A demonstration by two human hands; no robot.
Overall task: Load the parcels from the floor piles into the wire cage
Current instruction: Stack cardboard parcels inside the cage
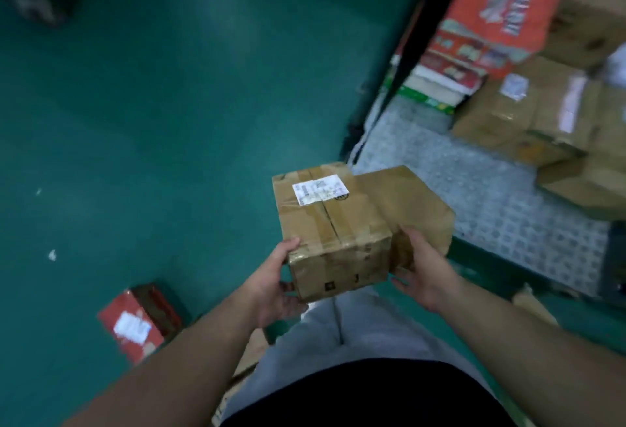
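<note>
red parcel point(139, 321) on green floor point(152, 121) at 8 o'clock, well apart from both hands. left hand point(274, 287): forearm stretched out, thumb on top edge, fingers curled under near-left corner of taped box point(332, 230). right hand point(423, 270) grips near side of plain brown box point(406, 203), which touches the taped box at its 3 o'clock. both boxes are in the air at the cage floor point(474, 196) edge. bare cage floor at 1 o'clock, stacked parcels point(528, 121) beyond.

We've got a taped brown parcel point(333, 223) with a white label up at centre frame, tilted, and a plain brown parcel point(411, 203) touching its right side. A blurred red parcel point(135, 321) sits alone, lower left. Upper right, the wire cage point(474, 186) holds stacked brown boxes point(521, 118) and a red printed carton point(501, 9).
</note>
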